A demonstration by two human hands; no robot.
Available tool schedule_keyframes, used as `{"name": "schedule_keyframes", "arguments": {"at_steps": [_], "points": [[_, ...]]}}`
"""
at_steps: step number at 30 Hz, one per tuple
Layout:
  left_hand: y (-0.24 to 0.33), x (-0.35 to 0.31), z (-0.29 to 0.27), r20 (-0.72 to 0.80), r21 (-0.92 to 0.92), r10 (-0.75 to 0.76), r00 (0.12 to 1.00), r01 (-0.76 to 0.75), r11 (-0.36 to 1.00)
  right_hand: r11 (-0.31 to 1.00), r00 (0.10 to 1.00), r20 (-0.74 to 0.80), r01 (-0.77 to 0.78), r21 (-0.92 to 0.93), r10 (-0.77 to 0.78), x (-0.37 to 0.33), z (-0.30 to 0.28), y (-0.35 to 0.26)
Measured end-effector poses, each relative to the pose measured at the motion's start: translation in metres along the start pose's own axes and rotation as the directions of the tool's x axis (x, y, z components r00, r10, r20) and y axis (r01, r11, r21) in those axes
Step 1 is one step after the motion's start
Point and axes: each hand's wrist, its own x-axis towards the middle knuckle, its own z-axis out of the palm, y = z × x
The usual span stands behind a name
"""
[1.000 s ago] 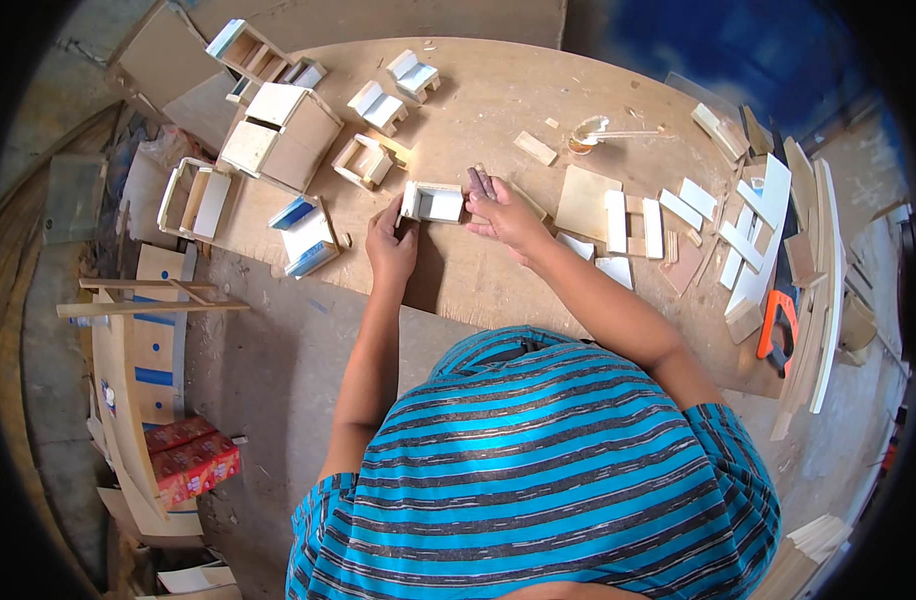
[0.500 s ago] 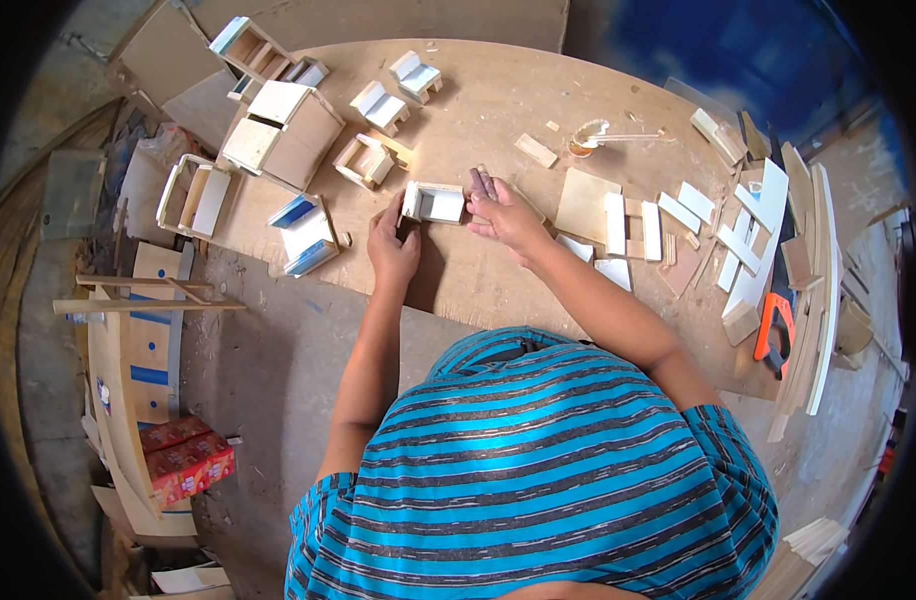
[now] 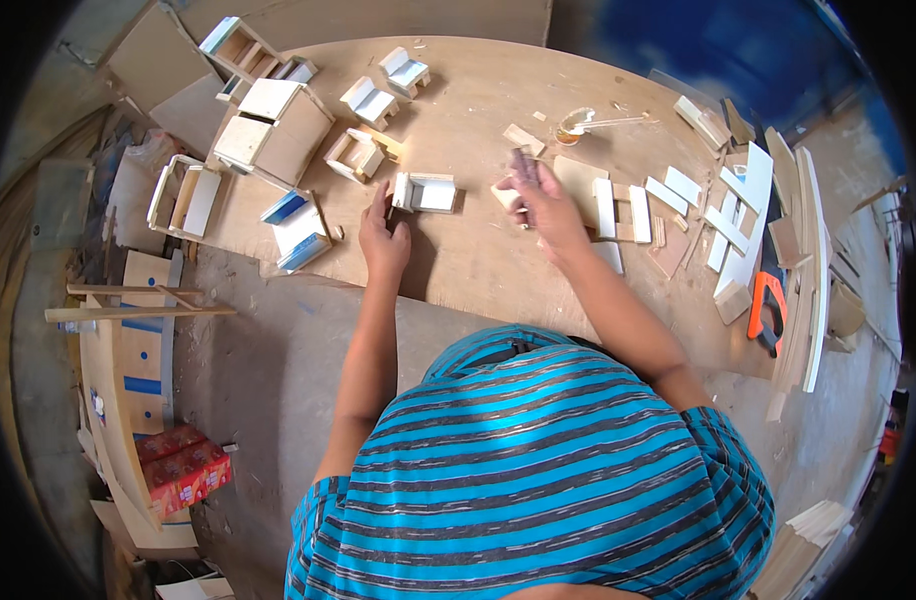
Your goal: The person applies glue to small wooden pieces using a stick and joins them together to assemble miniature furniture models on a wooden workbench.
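Note:
A small white-and-wood miniature seat [image 3: 427, 193] stands on the board. My left hand [image 3: 385, 240] is just left of it, fingers extended and thumb apart, holding nothing. My right hand [image 3: 553, 212] is lifted to the seat's right, its fingers closed on a dark brown strip [image 3: 524, 166] whose exact kind is unclear. A pale flat wood piece [image 3: 505, 196] shows beside those fingers; whether they touch it I cannot tell.
Several miniature chairs [image 3: 370, 101] and a wooden cabinet [image 3: 270, 130] stand to the left. A small cup with a stick [image 3: 574, 127] sits at back right. Cut white strips [image 3: 733, 232] and an orange-handled saw [image 3: 767, 310] lie at the right.
My right hand has moved right, away from the seat, carrying the dark strip. My left hand's fingers have loosened from the seat's left side. The whole view has shifted slightly.

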Motion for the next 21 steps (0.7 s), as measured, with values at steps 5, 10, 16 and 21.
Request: {"name": "schedule_keyframes", "arguments": {"at_steps": [5, 10, 16, 21], "points": [[-0.002, -0.001, -0.002, -0.001, -0.021, -0.015, 1.000, 0.015, 1.000, 0.905, 0.998, -0.063, 0.000, -0.426, -0.030, -0.041, -0.076, -0.027], [0.002, 0.000, -0.002, -0.025, -0.048, -0.027, 0.999, 0.026, 0.999, 0.546, 0.943, -0.208, -0.033, -0.837, -0.262, -0.057, -0.109, -0.034], [0.000, 0.001, -0.003, -0.008, -0.076, -0.061, 0.998, 0.060, 0.995, -0.241, 0.739, 0.109, -0.075, -0.968, -0.665, -0.058, -0.115, -0.034], [-0.004, 0.000, -0.002, -0.049, -0.072, -0.034, 0.998, 0.031, 0.997, 0.001, 0.847, 0.232, 0.264, -0.964, -0.478, -0.041, -0.048, -0.016]]}}
